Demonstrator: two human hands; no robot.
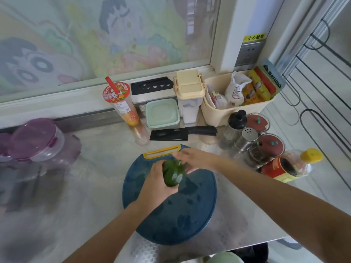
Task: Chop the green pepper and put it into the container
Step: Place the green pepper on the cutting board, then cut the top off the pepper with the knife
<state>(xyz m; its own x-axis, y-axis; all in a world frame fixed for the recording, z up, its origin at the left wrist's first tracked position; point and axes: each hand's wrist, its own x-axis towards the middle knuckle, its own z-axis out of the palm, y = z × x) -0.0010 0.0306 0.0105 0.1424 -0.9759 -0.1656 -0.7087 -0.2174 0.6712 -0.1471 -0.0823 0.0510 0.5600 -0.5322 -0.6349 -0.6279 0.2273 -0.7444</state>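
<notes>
A whole green pepper (pixel 173 172) is held just above the round blue cutting board (pixel 182 211). My left hand (pixel 155 184) grips it from the left and below. My right hand (pixel 190 158) touches its far end, where the fingers are hidden behind the pepper. A black cleaver (pixel 180 132) lies on the steel counter beyond the board, handle to the right. Behind it sits a pale green lidded container (pixel 162 113).
A drink cup with a red straw (pixel 121 103) stands left of the container. Spice jars (pixel 262 147), a shaker and an oil bottle (pixel 288 166) crowd the right side. A cream basket (pixel 237 105) of packets sits at the back right. Purple lidded tubs (pixel 36 141) stand left.
</notes>
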